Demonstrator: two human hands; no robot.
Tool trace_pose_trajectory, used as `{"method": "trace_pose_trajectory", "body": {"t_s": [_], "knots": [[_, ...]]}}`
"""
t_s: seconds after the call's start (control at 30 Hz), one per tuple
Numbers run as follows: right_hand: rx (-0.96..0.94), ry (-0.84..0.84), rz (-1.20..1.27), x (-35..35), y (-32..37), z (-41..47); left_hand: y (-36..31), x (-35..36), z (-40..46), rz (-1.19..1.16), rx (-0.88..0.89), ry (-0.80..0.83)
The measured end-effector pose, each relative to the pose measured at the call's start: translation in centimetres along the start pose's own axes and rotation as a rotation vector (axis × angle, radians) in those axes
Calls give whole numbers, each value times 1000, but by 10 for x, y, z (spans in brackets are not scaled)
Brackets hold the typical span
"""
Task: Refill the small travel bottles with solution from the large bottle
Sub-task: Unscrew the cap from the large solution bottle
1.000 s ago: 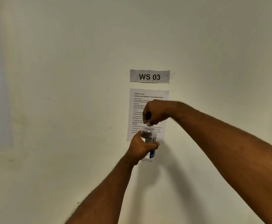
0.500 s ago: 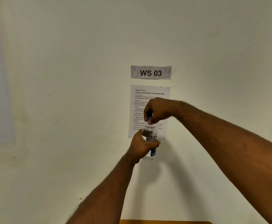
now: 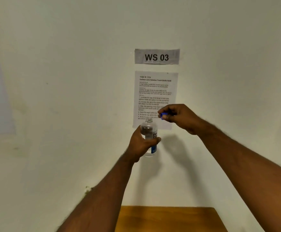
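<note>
Clear plastic bottle with a blue-and-white label [image 3: 149, 131] held upright in mid-air before the white wall [image 3: 69, 64], neck uncapped; left hand [image 3: 140, 144] wrapped around its lower body, fingers closed on it; right hand [image 3: 178, 117] up and to the right of the neck, apart from it, fingertips pinched on a small blue cap [image 3: 162, 114]; wooden tabletop [image 3: 169, 218] below; printed instruction sheet [image 3: 156, 91] under a "WS 03" sign [image 3: 157, 56].

Wall sign [image 3: 157, 56]: "WS 03", bold black on a grey strip, far wall.
Sheet [image 3: 155, 91] below it: "TASK ID: 3724", "Contact Lens Solution Travel Bottle Refill"; the numbered steps begin "Unscrew the cap".
Bottle [image 3: 149, 131] in my left hand [image 3: 140, 144]: label letters "re", the rest hidden.
</note>
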State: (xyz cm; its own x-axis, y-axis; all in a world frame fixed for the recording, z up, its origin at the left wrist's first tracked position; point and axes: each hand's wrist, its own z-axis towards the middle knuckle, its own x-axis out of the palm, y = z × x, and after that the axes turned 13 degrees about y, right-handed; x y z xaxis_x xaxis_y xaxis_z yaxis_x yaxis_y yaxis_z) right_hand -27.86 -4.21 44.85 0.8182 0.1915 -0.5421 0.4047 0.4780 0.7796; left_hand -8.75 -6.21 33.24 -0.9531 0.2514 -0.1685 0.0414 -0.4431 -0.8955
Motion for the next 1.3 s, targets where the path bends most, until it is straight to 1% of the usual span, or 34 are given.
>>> {"method": "trace_pose_trajectory", "body": {"t_s": [0.13, 0.23, 0.43, 0.5, 0.63, 0.73, 0.9, 1.07, 1.3], "knots": [[61, -42, 204, 32, -61, -33, 24, 0, -24, -13, -46, 22], [131, -43, 274, 61, -103, -57, 48, 4, -45, -27, -103, 58], [371, -50, 154, 119, -176, -95, 116, 15, -91, -53, -261, 103], [432, -44, 117, 140, -202, -109, 144, 20, -106, -49, -342, 123], [524, 40, 8, 184, -250, -136, 190, 28, -135, -76, -480, 173], [598, 86, -5, 220, -285, -157, 223, 33, -155, -103, -559, 201], [666, 181, -100, 271, -330, -192, 273, 43, -183, -117, -682, 216], [718, 231, -147, 297, -362, -209, 316, 51, -203, -151, -777, 221], [793, 274, -207, 312, -388, -216, 344, 54, -218, -178, -823, 207]]}}
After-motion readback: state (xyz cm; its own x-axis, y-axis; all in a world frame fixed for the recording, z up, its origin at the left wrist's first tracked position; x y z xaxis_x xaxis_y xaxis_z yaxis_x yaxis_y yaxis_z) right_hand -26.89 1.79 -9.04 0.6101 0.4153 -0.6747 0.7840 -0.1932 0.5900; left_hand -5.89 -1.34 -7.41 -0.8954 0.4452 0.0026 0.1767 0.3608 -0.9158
